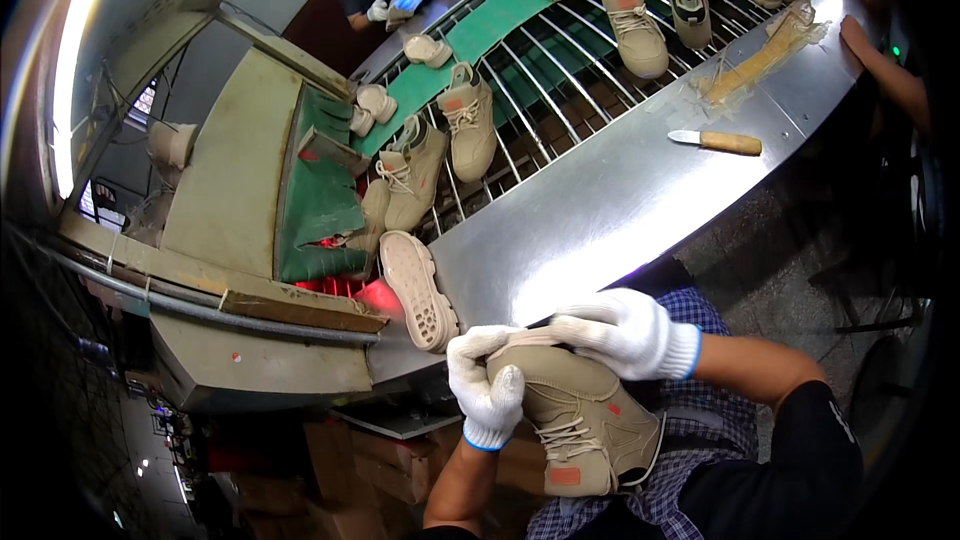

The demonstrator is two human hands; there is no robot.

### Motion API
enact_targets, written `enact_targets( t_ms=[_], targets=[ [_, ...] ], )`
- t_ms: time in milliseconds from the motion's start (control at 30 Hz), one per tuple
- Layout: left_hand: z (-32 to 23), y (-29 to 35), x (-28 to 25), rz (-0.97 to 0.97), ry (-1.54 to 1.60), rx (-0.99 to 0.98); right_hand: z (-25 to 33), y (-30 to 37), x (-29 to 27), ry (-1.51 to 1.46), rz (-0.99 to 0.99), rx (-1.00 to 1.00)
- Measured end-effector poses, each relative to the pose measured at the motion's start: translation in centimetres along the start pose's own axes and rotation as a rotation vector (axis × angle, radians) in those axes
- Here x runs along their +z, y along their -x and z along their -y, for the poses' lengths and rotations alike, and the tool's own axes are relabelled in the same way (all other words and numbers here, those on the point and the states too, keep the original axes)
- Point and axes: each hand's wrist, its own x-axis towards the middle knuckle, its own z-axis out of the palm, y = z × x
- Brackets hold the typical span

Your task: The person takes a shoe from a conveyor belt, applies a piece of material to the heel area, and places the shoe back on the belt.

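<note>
Head view, here we go: L hand (485, 380), white glove, is wrapped round the toe end of a beige shoe (580, 400); R hand (630, 330), gloved too, presses on that same end by the pale sole rim. Shoe's held up off the bench (600, 215), just beyond its near edge toward the L end, collar end toward the checked apron (710, 410).

Loose sole (408, 275) lies at the bench's L end, hollow side showing. Knife (715, 142) w/ wooden handle, near the near edge, R half.

Containers now: tunnel housing (230, 165) off the L end, green curtain (320, 190) at its mouth, red glow low down; a shoe there is partly covered, inside v. hard to see. Cardboard boxes (350, 460) under the L end, dim, contents can't tell.

Wire rack (545, 90) along the far edge carries laced shoes (635, 30); co-worker's hands (395, 2) beyond hold sth unclear. Another person's forearm (890, 70), R end, cut off by the dark rim.
</note>
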Motion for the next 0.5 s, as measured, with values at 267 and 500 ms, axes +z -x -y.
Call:
enact_targets(
  t_ms=[267, 500],
  targets=[
    [-1.4, -1.3, 0.7, 0.027, -0.051, 0.005, -1.4, -6.6, -1.2, -0.124, 0.470, 0.123],
    [-4.0, -3.9, -0.3, 0.343, -0.177, -0.258, 1.6, -4.8, -3.9, -0.045, 0.568, 0.161]
  ],
)
